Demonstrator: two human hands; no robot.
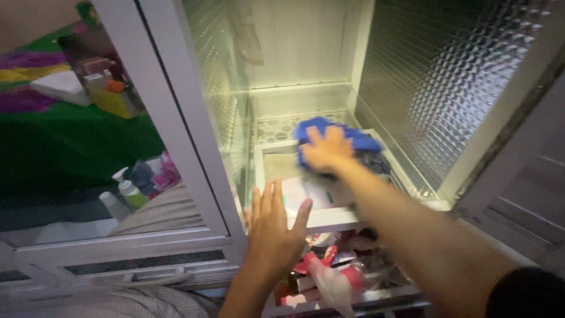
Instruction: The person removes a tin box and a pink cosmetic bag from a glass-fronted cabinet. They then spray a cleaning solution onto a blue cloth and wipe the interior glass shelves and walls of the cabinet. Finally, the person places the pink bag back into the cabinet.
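Head cam: right hand (pixel 327 149) reaches deep into a white cabinet (pixel 306 106) w/ bumpy glass sides. It lies flat on a blue cloth (pixel 353 136), fingers spread, pressing not gripping. Cloth sits in a white tray (pixel 329 217) on the shelf, over some papers (pixel 306 191). Left hand (pixel 273 232) is open, holding nothing, near the tray's front edge. Below: red & pink stuff (pixel 329 271), blurry.

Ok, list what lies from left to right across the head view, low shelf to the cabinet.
White box → yellow container → pump bottle → left hand → right hand on blue cloth → textured glass panel.
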